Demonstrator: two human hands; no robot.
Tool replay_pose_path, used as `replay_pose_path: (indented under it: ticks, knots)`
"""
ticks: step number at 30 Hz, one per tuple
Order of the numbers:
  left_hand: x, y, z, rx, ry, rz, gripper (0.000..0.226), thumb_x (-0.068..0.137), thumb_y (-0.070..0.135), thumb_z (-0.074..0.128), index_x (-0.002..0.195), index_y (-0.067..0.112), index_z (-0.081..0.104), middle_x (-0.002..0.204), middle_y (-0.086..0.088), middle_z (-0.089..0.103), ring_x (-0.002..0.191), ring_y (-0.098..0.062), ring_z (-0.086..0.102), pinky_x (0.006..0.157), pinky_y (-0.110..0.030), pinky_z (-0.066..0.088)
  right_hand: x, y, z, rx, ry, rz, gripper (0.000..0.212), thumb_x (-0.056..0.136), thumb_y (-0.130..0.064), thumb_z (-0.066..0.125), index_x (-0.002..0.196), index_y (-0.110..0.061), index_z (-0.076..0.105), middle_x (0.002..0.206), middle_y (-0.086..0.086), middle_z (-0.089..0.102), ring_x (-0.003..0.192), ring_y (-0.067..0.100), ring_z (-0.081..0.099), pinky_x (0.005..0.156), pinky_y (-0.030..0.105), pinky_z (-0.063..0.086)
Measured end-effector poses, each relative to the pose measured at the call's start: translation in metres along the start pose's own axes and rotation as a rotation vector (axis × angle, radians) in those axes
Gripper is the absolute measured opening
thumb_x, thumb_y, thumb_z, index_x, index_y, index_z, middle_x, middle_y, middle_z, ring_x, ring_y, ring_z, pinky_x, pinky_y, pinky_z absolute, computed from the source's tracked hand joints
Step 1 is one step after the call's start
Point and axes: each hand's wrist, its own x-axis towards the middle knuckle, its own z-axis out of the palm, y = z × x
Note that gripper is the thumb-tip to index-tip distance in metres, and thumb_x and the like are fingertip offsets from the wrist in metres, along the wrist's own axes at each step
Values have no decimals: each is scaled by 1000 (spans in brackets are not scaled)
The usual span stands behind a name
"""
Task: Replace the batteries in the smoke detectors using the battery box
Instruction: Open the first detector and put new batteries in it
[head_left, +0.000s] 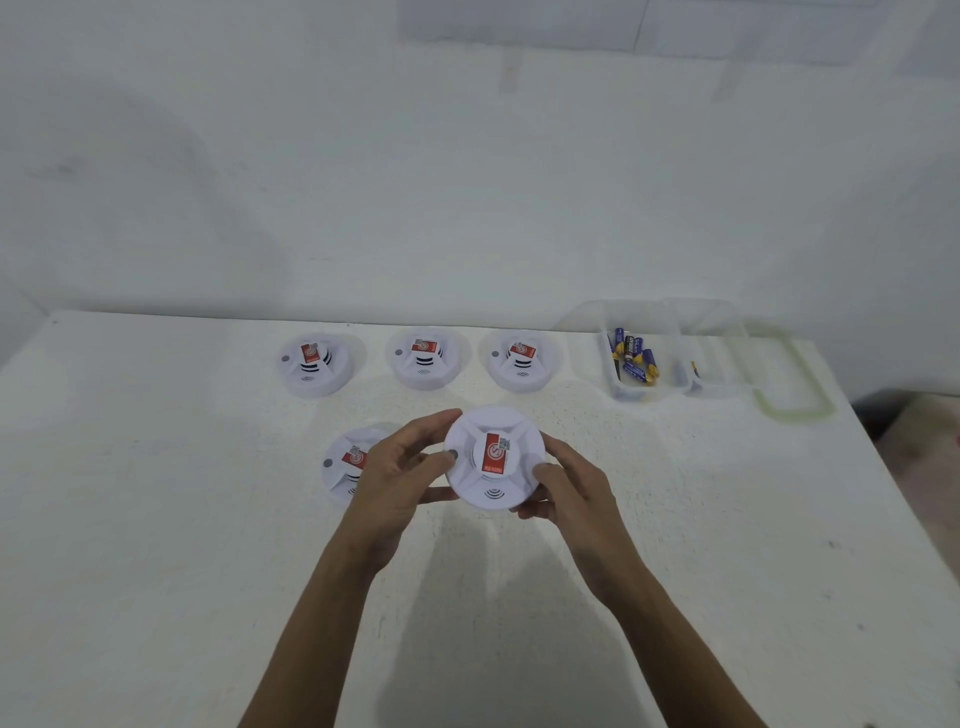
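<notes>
Both my hands hold one white round smoke detector (493, 480) with a red label, lifted above the table's middle. My left hand (400, 467) grips its left rim and my right hand (566, 486) its right rim. Another detector (340, 465) lies on the table just left of it, partly hidden by my left hand. Three more detectors (316, 364) (423, 358) (519, 359) sit in a row farther back. The clear plastic battery box (670, 389) stands at the back right, holding several blue and yellow batteries (634, 356).
The white table (156, 519) stands against a white wall. The box's clear lid with a greenish rim (795, 410) lies right of the box, close to the table's right edge (893, 467). Floor shows beyond that edge.
</notes>
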Motion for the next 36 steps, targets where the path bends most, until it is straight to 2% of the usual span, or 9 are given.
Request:
replay_pose_path:
  ticks: [8, 16, 19, 25, 29, 36]
  knots:
    - [0, -1, 0, 0, -3, 2, 32, 92, 10, 55, 120, 24, 60, 116, 7, 67, 102, -11, 66, 73, -29, 58, -1, 1, 0, -4, 1, 4, 32, 99, -12, 44, 121, -30, 58, 90, -16, 72, 85, 10, 70, 68, 23, 57]
    - [0, -1, 0, -6, -5, -2, 33, 91, 11, 56, 122, 22, 60, 117, 6, 67, 103, -12, 66, 75, -31, 58, -2, 1, 0, -1, -3, -12, 32, 99, -13, 45, 109, -42, 56, 85, -25, 70, 86, 4, 69, 66, 20, 57]
    - [0, -1, -1, -12, -6, -2, 33, 91, 11, 56, 122, 22, 60, 117, 6, 67, 102, -13, 66, 76, -31, 58, -1, 1, 1, 1, -5, -13, 31, 99, -13, 45, 111, -39, 56, 86, -24, 70, 87, 4, 69, 67, 22, 57]
    - [-1, -1, 0, -16, -8, 2, 33, 92, 7, 55, 121, 23, 60, 113, 9, 68, 98, -9, 67, 69, -25, 57, -2, 2, 0, 7, 2, -7, 32, 98, -11, 44, 115, -33, 59, 90, -11, 72, 83, 13, 70, 67, 24, 57]
    - [-1, 0, -1, -23, -13, 6, 33, 93, 6, 54, 121, 21, 60, 113, 10, 69, 99, -10, 67, 70, -27, 57, -1, 2, 0, 3, 2, -4, 32, 98, -11, 44, 119, -30, 59, 95, -6, 73, 83, 15, 70, 67, 24, 57]
    - [0, -1, -1, -19, -12, 6, 34, 93, 6, 53, 124, 19, 59, 116, 6, 68, 101, -12, 67, 72, -28, 58, -1, 2, 1, 4, -5, -12, 31, 99, -11, 45, 109, -38, 57, 83, -25, 70, 83, 6, 69, 62, 18, 55]
